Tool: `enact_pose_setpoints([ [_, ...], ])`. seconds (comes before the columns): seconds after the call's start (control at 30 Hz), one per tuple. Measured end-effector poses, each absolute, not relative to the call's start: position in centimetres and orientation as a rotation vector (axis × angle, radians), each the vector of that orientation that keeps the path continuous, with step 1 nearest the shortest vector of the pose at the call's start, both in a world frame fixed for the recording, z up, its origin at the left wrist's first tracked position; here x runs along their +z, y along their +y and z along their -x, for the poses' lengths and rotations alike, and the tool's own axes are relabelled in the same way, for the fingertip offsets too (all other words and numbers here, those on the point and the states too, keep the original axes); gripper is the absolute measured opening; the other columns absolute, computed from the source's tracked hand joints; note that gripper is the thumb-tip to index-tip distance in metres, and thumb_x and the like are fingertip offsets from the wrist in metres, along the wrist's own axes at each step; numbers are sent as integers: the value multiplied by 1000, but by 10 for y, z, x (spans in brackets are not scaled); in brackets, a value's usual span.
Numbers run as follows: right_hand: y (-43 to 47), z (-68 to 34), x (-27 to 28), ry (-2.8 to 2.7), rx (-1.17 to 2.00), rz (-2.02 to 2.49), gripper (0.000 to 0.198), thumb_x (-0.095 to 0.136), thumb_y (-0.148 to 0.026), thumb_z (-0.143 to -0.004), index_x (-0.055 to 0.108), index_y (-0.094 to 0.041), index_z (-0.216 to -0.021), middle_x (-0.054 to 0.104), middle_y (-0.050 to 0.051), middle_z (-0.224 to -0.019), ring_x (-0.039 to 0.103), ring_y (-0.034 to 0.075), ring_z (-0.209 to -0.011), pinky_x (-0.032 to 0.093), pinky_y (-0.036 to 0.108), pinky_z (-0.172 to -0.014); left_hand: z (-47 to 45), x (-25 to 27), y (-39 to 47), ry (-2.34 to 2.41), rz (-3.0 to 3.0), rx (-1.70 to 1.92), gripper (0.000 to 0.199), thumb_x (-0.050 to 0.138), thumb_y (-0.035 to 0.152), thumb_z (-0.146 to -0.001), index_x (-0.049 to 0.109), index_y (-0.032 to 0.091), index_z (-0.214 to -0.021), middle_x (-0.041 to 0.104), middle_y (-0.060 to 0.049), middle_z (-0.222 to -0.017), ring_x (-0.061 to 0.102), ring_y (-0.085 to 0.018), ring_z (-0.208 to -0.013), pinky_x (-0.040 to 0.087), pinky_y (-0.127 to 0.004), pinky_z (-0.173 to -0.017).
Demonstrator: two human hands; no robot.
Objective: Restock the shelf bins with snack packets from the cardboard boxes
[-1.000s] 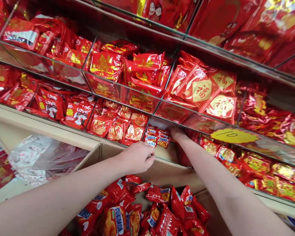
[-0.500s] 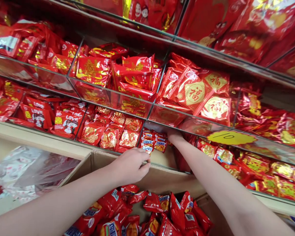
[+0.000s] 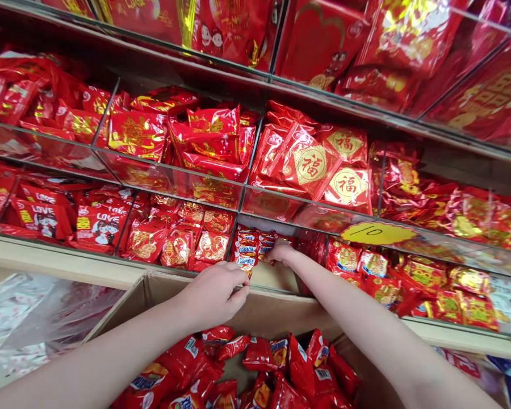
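Note:
My left hand (image 3: 216, 292) is at the front edge of a lower shelf compartment, its thumb and fingers closed together. Its fingertips touch or nearly touch the front of a column of small red snack packets (image 3: 246, 250) with blue-and-white labels; what they grip, if anything, is hidden. Deeper in the same compartment, my right hand (image 3: 283, 251) bends its fingers down against a second group of packets (image 3: 266, 243). Those fingers look drawn together, but their tips are partly hidden. Below both arms, an open cardboard box (image 3: 276, 309) contains many larger-looking red packets (image 3: 196, 355).
Clear dividers and front panels (image 3: 187, 182) split the shelves into compartments of red packets. A yellow price tag (image 3: 377, 233) marked 10 hangs on the panel above right. Gold-printed packets (image 3: 176, 244) fill the compartment to the left. A plastic bag (image 3: 29, 318) lies at lower left.
My right hand has come out from deep under the upper shelf and moved onto the second packet group. My left hand stays at the compartment's front. The view has shifted slightly.

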State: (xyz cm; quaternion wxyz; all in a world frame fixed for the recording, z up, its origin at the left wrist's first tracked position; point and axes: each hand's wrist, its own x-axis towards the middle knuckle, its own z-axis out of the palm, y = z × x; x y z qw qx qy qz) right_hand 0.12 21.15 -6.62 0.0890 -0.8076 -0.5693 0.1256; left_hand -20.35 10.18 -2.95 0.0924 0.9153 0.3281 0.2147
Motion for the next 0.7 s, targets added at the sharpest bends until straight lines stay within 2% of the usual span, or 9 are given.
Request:
enact_pose_setpoints([
  [0.23, 214, 1, -68, -1740, 421, 2453, 22, 50, -26, -80, 53, -12, -96, 56, 5, -93, 56, 14, -80, 47, 30, -68, 202, -31, 103, 996, -2751, 604, 25, 37, 23, -80, 61, 20, -81, 56, -3, -77, 52, -16, -75, 40, -27, -68],
  [0.7, 216, 1, -72, -1633, 441, 2506, 31, 48, -29, -81, 47, -13, -108, 52, 7, -104, 54, 16, -87, 47, 34, -72, 201, -30, 102, 1008, -2795, 577, 26, 36, 23, -81, 61, 20, -79, 54, -3, -74, 50, -16, -73, 39, -27, -67],
])
